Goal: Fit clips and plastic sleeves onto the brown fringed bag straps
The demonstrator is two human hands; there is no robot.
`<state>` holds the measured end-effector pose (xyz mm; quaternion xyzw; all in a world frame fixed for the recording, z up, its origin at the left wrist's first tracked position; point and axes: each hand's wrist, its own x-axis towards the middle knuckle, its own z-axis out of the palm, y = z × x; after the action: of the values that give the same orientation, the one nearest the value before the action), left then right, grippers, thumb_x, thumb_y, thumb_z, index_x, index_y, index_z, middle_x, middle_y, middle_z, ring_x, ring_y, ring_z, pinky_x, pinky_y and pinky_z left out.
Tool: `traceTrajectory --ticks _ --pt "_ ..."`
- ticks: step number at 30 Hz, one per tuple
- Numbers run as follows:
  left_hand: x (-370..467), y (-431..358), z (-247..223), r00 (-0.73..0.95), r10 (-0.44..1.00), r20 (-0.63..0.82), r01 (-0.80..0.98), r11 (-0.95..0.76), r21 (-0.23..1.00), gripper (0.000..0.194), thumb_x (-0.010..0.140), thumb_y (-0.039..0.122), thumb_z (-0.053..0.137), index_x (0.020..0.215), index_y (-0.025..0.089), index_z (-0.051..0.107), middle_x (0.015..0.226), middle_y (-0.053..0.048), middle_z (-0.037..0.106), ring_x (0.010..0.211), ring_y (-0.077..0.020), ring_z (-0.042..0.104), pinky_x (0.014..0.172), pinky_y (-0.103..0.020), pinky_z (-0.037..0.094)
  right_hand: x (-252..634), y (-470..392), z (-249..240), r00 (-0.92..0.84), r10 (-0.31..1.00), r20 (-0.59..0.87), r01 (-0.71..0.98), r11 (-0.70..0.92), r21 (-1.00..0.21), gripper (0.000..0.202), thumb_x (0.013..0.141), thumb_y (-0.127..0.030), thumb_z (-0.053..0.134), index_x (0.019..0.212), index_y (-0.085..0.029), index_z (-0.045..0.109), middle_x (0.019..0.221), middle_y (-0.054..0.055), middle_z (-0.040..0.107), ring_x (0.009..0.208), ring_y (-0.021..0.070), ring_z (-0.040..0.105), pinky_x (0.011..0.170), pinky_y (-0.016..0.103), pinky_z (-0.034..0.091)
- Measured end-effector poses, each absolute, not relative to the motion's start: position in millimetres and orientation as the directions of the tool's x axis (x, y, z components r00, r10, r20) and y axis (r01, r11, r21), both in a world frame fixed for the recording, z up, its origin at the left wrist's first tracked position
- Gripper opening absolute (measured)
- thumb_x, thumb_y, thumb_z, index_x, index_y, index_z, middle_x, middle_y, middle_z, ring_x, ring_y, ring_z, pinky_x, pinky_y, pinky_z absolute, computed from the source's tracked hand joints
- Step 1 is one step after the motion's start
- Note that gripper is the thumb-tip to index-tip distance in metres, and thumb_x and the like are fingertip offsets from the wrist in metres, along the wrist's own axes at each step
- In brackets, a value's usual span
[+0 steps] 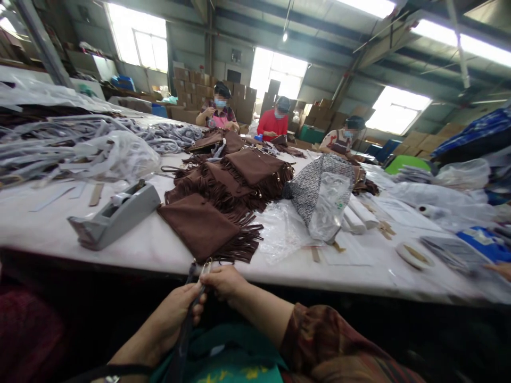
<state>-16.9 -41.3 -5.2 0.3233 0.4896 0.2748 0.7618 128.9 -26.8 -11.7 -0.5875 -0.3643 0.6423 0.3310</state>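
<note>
Fingers of both hands meet at the table's near edge, as the head view shows. The left hand [181, 307] is closed around a dark strap [184, 340], pinching it between thumb and curled fingers; its lower end drops over the teal apron [227, 348] and is lost at the bottom border. The right hand [225, 282] presses thumb and forefinger on a pale piece [205, 269] under a small metal clip [208, 261]; the fingertips hide much of it, and I can't tell whether it belongs to the strap. Just beyond lies a brown fringed bag [199, 226], flat on the white table [131, 255], its near corner touching the metalwork; how the two join is too small to read. More fringed bags [251, 167] overlap behind, partly covering one another. Clear plastic [329, 205] veils part of a speckled grey item [309, 186]. At the right border, someone else's hand [501, 269] is cut off, its grip unreadable.
</note>
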Motion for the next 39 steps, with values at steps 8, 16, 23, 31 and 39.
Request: traceTrajectory --ticks 8,16,23,31,39 --pt "-28.0 -50.9 -15.2 0.451 0.651 -0.611 -0.117 0.721 0.683 0.052 0.06 0.051 0.085 0.088 0.015 0.061 0.065 0.006 0.047 0.047 -0.0041 0.038 0.044 -0.017 0.036 123.4 -29.5 -25.7 -0.002 0.879 -0.476 -0.066 -0.475 -0.877 0.022 0.08 -0.023 0.064 0.062 -0.016 0.053 0.046 -0.007 0.043 0.037 0.0061 0.034 0.036 0.018 0.024" --pt "-25.8 -48.9 -33.3 0.341 0.754 -0.562 0.055 0.58 0.812 0.062 0.064 0.074 0.067 0.086 0.017 0.056 0.058 0.009 0.039 0.041 -0.004 0.027 0.039 -0.018 0.021 157.8 -47.9 -19.8 -0.193 0.902 0.387 0.631 0.416 -0.655 0.029 0.086 -0.019 0.059 0.115 -0.019 0.065 0.1 0.007 0.066 0.089 0.0196 0.059 0.081 0.031 0.047" --pt "-17.6 -50.6 -23.5 0.342 0.762 -0.55 0.099 0.552 0.828 0.066 0.055 0.079 0.066 0.08 0.02 0.051 0.055 0.01 0.035 0.041 -0.0056 0.026 0.039 -0.02 0.02 164.8 -32.8 -3.5 -0.683 0.618 0.39 0.649 0.758 -0.066 0.013 0.092 -0.03 0.057 0.091 -0.022 0.066 0.092 0.004 0.064 0.084 0.0193 0.052 0.073 0.033 0.039" --pt "-12.2 -53.4 -14.7 0.315 0.849 -0.424 0.255 0.354 0.9 0.051 0.067 0.07 0.063 0.07 0.02 0.052 0.05 0.006 0.039 0.042 -0.0098 0.033 0.039 -0.023 0.021 146.7 -15.3 12.6 -0.721 0.657 0.222 0.664 0.746 -0.049 0.015 0.083 -0.033 0.067 0.082 -0.018 0.062 0.086 0.005 0.061 0.08 0.0195 0.051 0.069 0.033 0.039" --pt "-17.3 -43.7 -40.7 0.334 0.779 -0.531 0.195 0.494 0.847 0.082 0.039 0.093 0.061 0.077 0.021 0.057 0.049 0.009 0.032 0.036 -0.0073 0.026 0.033 -0.022 0.023 201.4 -40.0 18.0 -0.432 0.764 0.48 0.725 0.61 -0.319 0.011 0.089 -0.023 0.055 0.091 -0.018 0.066 0.094 0.007 0.069 0.089 0.0177 0.062 0.084 0.029 0.048"
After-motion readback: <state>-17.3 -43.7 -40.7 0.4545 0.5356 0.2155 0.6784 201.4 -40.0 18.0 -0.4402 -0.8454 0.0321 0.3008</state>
